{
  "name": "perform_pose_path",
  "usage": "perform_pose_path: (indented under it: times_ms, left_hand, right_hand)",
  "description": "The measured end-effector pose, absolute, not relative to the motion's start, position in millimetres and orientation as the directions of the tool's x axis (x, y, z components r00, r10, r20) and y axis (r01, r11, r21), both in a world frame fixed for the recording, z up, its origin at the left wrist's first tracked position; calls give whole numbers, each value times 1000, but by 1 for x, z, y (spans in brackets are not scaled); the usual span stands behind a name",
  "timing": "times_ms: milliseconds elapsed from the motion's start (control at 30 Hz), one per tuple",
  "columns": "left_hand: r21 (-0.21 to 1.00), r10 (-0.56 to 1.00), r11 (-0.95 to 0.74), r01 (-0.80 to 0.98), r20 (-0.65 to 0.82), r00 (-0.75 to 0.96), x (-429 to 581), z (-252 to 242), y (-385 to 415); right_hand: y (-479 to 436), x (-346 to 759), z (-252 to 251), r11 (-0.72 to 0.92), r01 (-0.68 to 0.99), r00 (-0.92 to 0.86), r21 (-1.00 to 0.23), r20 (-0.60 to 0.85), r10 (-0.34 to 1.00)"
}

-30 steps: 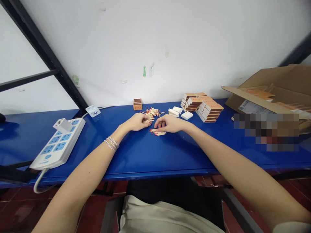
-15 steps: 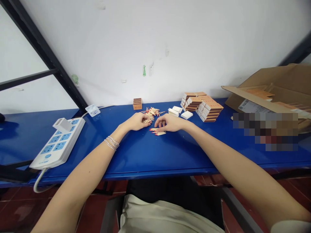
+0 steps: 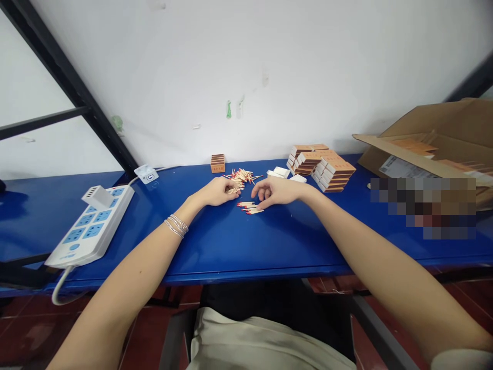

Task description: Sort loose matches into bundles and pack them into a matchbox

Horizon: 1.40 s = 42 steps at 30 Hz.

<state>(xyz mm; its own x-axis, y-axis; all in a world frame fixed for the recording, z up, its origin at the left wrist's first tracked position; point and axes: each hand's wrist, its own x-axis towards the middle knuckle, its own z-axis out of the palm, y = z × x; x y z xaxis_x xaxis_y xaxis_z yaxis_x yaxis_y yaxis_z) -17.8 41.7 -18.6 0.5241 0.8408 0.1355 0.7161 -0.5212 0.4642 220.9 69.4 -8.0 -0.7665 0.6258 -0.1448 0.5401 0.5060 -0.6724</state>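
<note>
Before the match pile, separate matches are laid sideways, nearest the half-spread right hand; the left hand's grip cannot be told.

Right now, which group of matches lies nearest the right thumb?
The small group by the right hand, lying roughly side by side; the larger heap, farther back, is jumbled.

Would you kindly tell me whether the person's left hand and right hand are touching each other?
Apart. The head view shows it: a gap with blue tabletop visible lies between the left hand and the right hand.
</note>
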Motion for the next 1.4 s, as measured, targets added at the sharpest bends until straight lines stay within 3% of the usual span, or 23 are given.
perform_pose_path:
  times_ms: [400,1400]
  left_hand:
    - [488,842,-514,705,130,524,-17,-18,41]
    - [470,852,-499,728,115,510,-16,-17,41]
  right_hand:
    - [63,213,-9,558,574,-754,-599,-120,646]
    - [63,214,-11,572,574,-760,-586,-121,638]
